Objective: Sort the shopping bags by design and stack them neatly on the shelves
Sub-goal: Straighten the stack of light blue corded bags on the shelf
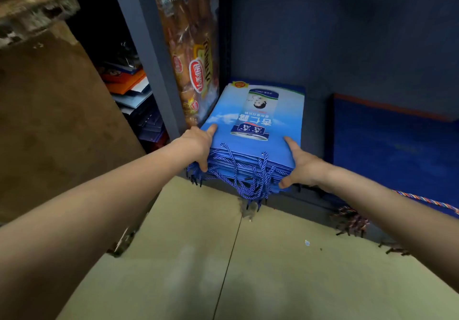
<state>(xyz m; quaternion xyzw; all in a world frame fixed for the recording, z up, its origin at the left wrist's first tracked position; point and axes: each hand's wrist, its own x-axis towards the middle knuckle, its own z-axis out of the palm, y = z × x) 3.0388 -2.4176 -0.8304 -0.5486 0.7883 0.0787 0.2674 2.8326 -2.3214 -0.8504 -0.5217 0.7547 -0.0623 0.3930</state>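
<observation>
1. Your left hand (198,143) grips the near left corner of the stack of light blue shopping bags (253,126), thumb lying on the top bag and fingers curled down over the stack's front edge
2. Your right hand (299,166) holds the near right corner the same way: thumb on top, fingers wrapped round the edge below
3. The stack lies flat on the bottom shelf (315,195) of the dark blue rack, hard against the left upright (149,54), with its near edge jutting out past the shelf front
4. The twisted blue cord handles (250,178) spill off the stack's front and hang over the shelf edge between your hands
5. A darker blue stack (397,146) lies on the same shelf to the right, apart from yours
6. Orange-brown bags (196,54) stand upright just left of the stack
7. The pale tiled floor (248,270) lies beneath your forearms
</observation>
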